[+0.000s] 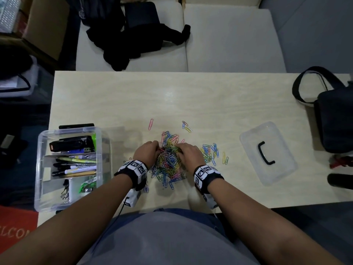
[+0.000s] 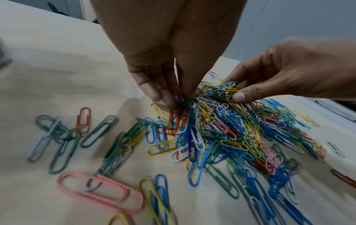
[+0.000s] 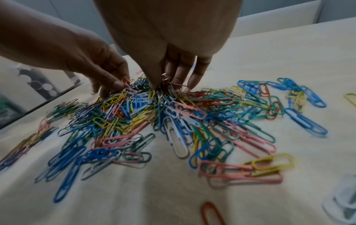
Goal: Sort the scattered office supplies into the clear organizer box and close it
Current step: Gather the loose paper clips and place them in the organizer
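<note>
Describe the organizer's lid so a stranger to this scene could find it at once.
Start at the pale wooden table and go to its right end, past the heap of coloured paper clips where both hands work. The lid lies flat there, alone, beside a dark bag. It is the only clear plastic piece with a black handle; the open box sits far left.

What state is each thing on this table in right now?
Organizer box: open, partly filled with pens.
Lid: off, lying at the table's right.
Paper clips: heaped and scattered on the table.
Left hand: pinching clips.
Right hand: pinching clips.
</note>
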A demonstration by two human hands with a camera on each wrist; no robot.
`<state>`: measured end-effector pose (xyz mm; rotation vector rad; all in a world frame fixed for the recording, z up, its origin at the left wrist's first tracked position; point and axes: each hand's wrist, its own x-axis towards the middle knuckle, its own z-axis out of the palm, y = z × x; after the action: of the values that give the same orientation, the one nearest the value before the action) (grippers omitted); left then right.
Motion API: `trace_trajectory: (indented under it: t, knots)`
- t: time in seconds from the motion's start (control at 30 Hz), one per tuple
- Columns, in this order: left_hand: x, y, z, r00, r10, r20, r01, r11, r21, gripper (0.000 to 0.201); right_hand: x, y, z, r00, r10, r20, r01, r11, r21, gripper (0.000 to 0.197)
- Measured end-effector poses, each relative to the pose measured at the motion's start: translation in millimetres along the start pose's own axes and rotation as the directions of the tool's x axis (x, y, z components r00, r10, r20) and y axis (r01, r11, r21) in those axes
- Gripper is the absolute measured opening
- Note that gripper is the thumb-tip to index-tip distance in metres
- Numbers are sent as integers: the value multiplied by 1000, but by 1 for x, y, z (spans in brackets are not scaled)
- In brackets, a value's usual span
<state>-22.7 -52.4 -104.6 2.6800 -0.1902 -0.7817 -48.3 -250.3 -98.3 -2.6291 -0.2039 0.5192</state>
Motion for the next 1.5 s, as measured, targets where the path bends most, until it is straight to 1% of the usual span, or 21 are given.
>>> trace_trajectory:
  t: [0.1, 0.27, 0.43, 0.6, 0.7, 0.83, 1.07, 1.2, 1.3, 1.4, 1.5]
  knots:
    - [-1, -2, -3, 1000, -13, -18, 13, 1000, -23, 13, 1, 2, -4, 999, 23, -24, -23, 1000, 16, 23]
    - [-5, -3, -11, 998, -30, -58, 24, 995, -98, 10, -2, 6, -5, 998, 39, -48, -39, 999, 18, 17]
    - [-11, -9, -20, 992, -41, -122, 21, 986, -164, 5, -7, 6, -6, 995, 75, -71, -68, 993, 100, 17]
    - [-21, -6, -30, 982, -44, -184, -6, 965, -261, 6, -12, -3, -9, 988, 105, -115, -82, 978, 194, 13]
    - [-29, -5, -33, 978, -42, -206, -28, 946, -324, 6, -16, -7, -14, 983, 116, -144, -78, 966, 246, 11]
    - [-40, -2, -38, 974, -59, -221, -33, 919, -392, 8, -21, -10, -21, 973, 132, -187, -75, 955, 286, 13]
    - [-58, 1, -45, 969, -87, -232, -39, 871, -489, 6, -32, -18, -28, 963, 114, -243, -34, 950, 311, 16]
    - [-66, 3, -47, 963, -93, -251, -50, 859, -509, 4, -39, -26, -30, 958, 87, -272, 3, 950, 313, 16]
    - [-72, 2, -50, 963, -104, -248, -43, 851, -524, 4, -42, -35, -33, 954, 91, -285, 15, 936, 351, 17]
    - [-79, 0, -55, 954, -116, -277, -53, 842, -536, 4, -41, -43, -34, 954, 80, -287, 36, 925, 378, 18]
    - [-89, -3, -63, 942, -125, -310, -70, 834, -548, 3, -37, -54, -36, 954, 37, -297, 75, 932, 354, 16]
